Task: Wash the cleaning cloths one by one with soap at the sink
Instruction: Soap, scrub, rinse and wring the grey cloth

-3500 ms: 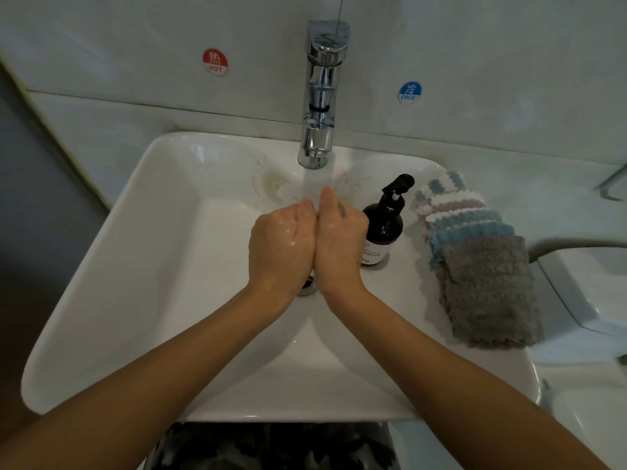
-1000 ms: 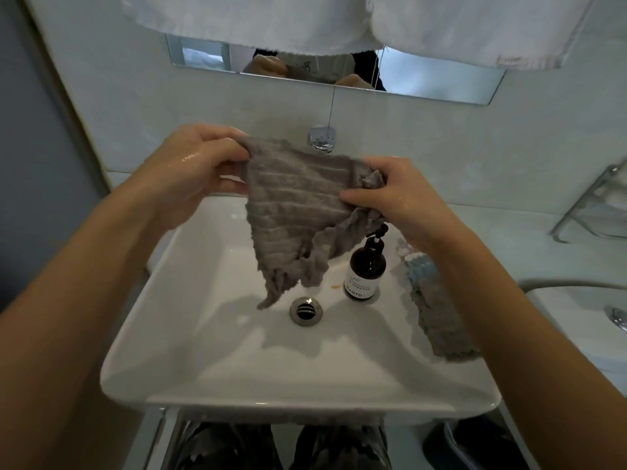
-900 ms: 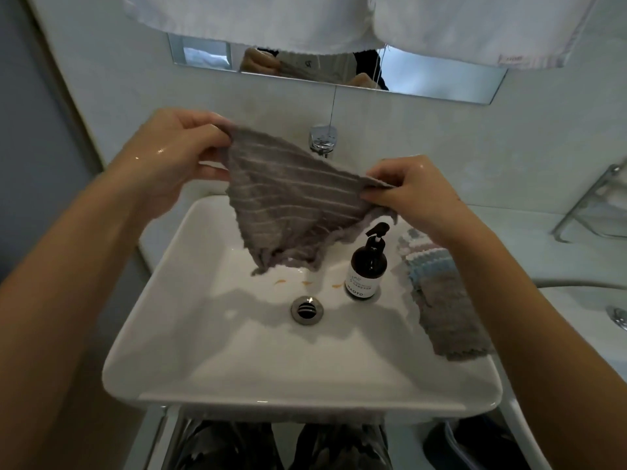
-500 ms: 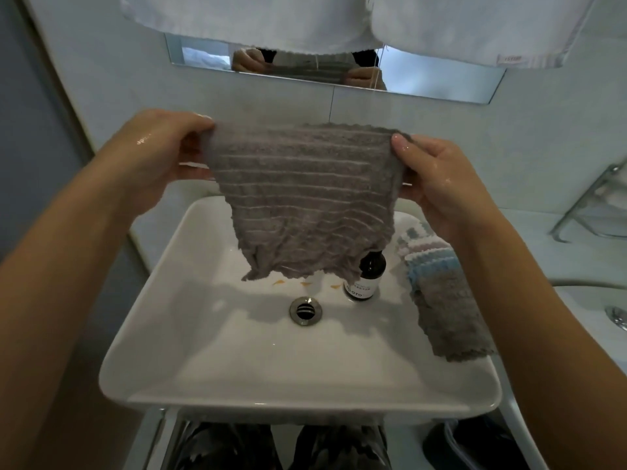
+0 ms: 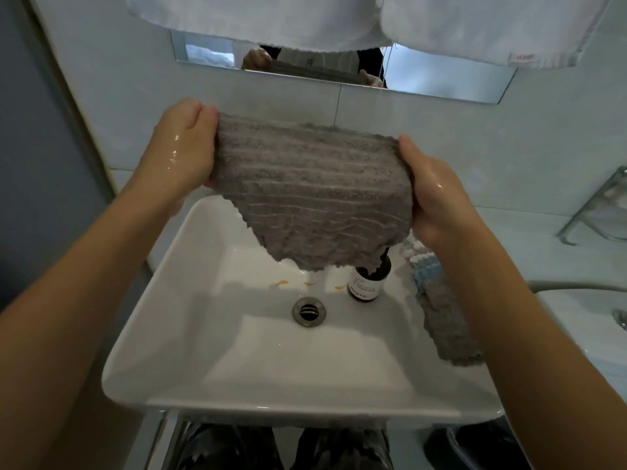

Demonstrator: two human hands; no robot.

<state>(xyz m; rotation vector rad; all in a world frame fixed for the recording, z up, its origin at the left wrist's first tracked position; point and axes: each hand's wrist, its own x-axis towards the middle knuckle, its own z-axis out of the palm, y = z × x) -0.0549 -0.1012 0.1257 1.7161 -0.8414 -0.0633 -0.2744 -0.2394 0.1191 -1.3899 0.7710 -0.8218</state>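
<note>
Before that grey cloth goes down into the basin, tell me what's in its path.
Nothing blocks it. The grey cloth, held by both hands, hangs over open basin. The soap bottle stands under the cloth's right corner, beside the drain.

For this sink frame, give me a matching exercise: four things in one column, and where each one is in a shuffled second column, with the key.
Things:
1. grey cloth
2. soap bottle
3. stack of cloths
4. drain

Places:
A. on the sink's right rim
B. in the middle of the basin floor
C. held spread above the sink by the left hand and right hand
D. standing in the basin, just right of the drain

Pairs: 1-C, 2-D, 3-A, 4-B
</note>
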